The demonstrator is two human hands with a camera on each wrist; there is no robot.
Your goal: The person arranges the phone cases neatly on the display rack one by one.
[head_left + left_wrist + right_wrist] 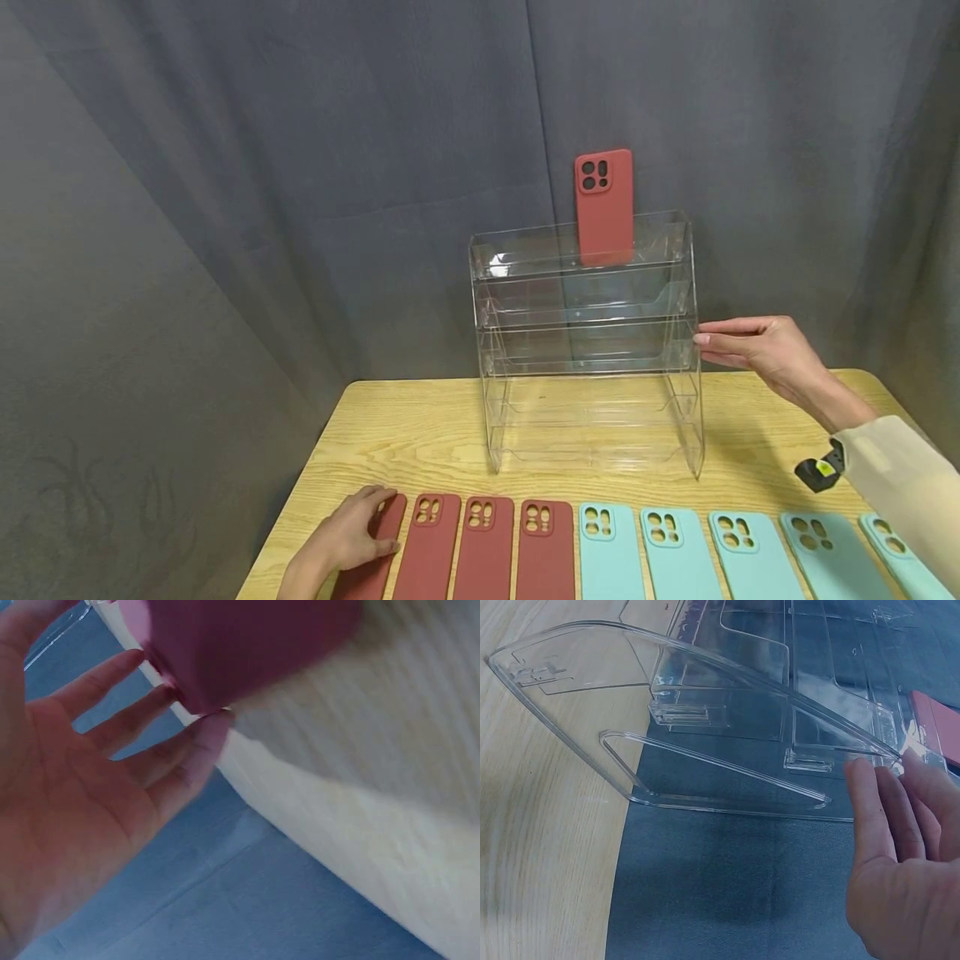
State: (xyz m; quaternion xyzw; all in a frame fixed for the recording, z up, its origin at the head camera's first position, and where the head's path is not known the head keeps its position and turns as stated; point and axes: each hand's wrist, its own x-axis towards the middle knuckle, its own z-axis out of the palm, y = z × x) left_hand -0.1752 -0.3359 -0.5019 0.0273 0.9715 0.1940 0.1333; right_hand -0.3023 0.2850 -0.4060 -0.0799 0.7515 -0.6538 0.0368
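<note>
A clear acrylic display stand [588,372] with stepped shelves stands on the table. My right hand [765,354] pinches its right side edge between thumb and fingers; the right wrist view shows the fingertips at the clear side panel [720,761]. On the top shelf, a red phone case [606,208] stands upright, camera holes at its upper left. At the front left, my left hand [345,533] grips the leftmost red phone case [372,575], thumb near its right side. In the left wrist view, several fingertips touch the edge of that case [247,645].
Beside the left hand, three more dark red cases [483,558] lie in a row. Several mint-green cases [611,554] continue the row to the right. A wooden table [420,425] carries everything, with a grey curtain [390,167] behind.
</note>
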